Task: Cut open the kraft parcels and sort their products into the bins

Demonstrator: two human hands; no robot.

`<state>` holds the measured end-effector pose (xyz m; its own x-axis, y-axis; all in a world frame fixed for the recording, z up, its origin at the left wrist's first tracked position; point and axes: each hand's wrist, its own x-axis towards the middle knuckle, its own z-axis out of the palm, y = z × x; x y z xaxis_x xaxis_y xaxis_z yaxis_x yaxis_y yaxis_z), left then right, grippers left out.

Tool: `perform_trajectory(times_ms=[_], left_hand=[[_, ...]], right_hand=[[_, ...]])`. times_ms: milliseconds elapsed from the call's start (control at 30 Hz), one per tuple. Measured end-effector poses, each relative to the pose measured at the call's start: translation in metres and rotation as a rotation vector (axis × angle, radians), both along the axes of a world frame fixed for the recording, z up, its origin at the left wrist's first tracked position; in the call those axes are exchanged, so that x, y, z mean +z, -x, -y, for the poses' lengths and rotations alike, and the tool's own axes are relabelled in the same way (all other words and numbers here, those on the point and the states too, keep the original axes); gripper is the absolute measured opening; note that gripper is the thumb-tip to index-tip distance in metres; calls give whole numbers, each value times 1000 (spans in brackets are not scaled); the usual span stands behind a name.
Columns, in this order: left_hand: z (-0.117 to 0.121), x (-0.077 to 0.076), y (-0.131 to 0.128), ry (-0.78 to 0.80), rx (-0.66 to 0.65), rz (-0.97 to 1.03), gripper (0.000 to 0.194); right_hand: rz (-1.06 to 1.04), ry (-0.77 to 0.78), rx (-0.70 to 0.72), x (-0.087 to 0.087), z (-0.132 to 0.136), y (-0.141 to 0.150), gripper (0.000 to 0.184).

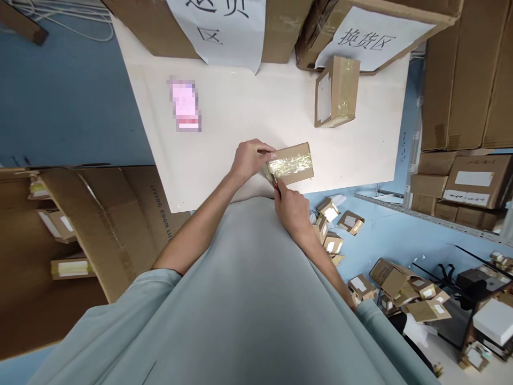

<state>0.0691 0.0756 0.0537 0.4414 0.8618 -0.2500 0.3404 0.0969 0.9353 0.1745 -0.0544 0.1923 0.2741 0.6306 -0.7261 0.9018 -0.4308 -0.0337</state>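
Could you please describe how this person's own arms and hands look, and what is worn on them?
Each grip is a bare human hand: left hand and right hand, no gloves. The forearms are uncovered, with no watch or bracelet visible. The left sleeve and right sleeve are short, loose and pale grey-blue.

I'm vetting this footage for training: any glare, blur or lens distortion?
Head view: glare streaks the clear tape on the box between the hands; wide-angle distortion tilts the stacked cartons; a pink patch is pixelated.
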Motion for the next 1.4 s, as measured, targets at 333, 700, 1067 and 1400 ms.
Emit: perform_trajectory(times_ms=[333, 700, 1067, 1400], left_hand=[[3, 0, 0, 19, 25, 1, 23], [6, 6, 0, 17, 4, -53, 26], [18, 8, 1, 7, 52, -94, 14], [26, 11, 5, -26, 11, -119, 24]], right_hand=[[-72, 42, 52, 9, 5, -17, 53], [-140, -107, 17, -15, -12, -25, 58], [-119, 18, 104, -16, 25, -21, 57], [-164, -23, 75, -2, 42, -49, 55]])
